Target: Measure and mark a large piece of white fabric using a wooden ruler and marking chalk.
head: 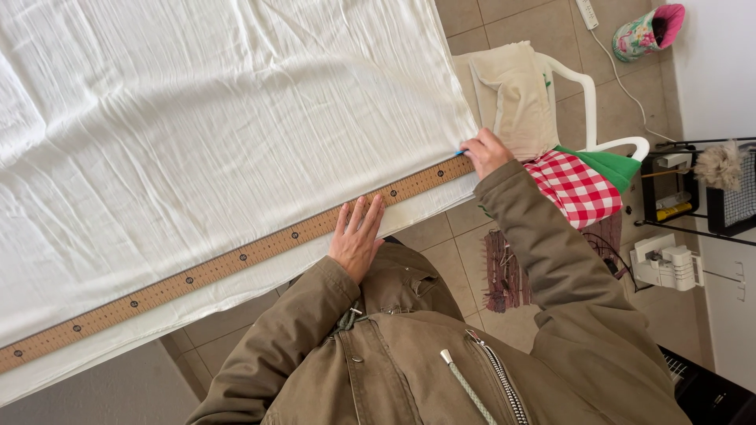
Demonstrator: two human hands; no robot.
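A large white cloth [205,118] is spread over a table. A long wooden ruler [236,261] lies across it near the table's front edge. My left hand [357,236] presses flat on the ruler with fingers spread. My right hand [484,151] is at the ruler's far end, pinching a small blue marker whose tip shows at the cloth's edge. Both arms wear olive-brown jacket sleeves.
A white plastic chair [592,110] stands beside the table with a beige cloth [516,94], a red checked cloth [575,187] and green fabric on it. A black metal rack [693,189], a slipper [647,31] and a power strip sit on the tiled floor.
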